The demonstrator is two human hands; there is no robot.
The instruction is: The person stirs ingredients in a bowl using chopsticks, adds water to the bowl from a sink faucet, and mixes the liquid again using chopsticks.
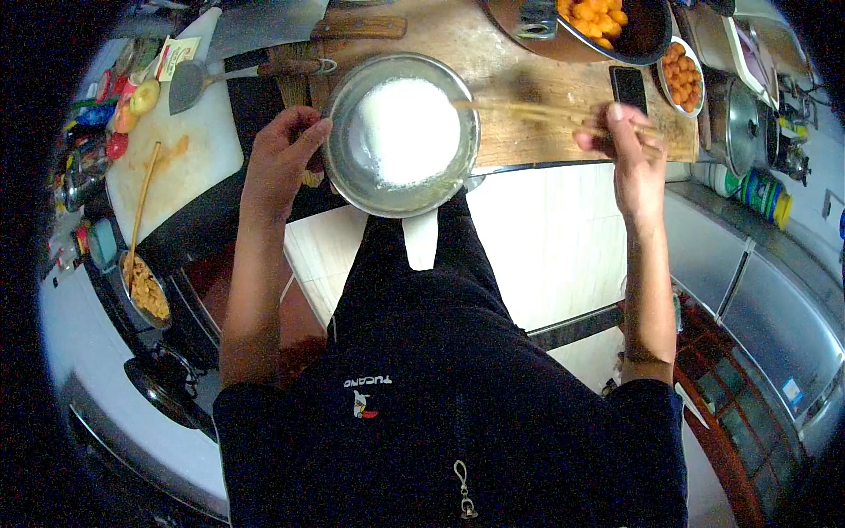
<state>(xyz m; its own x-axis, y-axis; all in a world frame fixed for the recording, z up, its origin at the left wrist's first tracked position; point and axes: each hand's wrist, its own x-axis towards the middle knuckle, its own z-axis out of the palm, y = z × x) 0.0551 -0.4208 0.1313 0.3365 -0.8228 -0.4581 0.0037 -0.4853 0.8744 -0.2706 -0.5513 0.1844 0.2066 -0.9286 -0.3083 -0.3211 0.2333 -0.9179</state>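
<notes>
A round metal bowl (pixel 468 163) sits at the near edge of the wooden table, in front of my body. In it lies a bright white mass (pixel 409 132), overexposed, so I cannot tell whether it is powder or liquid. My left hand (pixel 283 154) pinches the bowl's left rim between thumb and fingers. On the other side, my right hand (pixel 632 150) is closed around a pair of chopsticks (pixel 537 111), smeared by motion. Their tips reach over the bowl's right rim.
A large dark pot (pixel 647 31) with orange chunks stands at the back right, near a black phone (pixel 628 91) and a dish of orange balls (pixel 682 77). On the left are a spatula (pixel 187 86), white cutting board (pixel 211 132) and bowl of brown food (pixel 150 295).
</notes>
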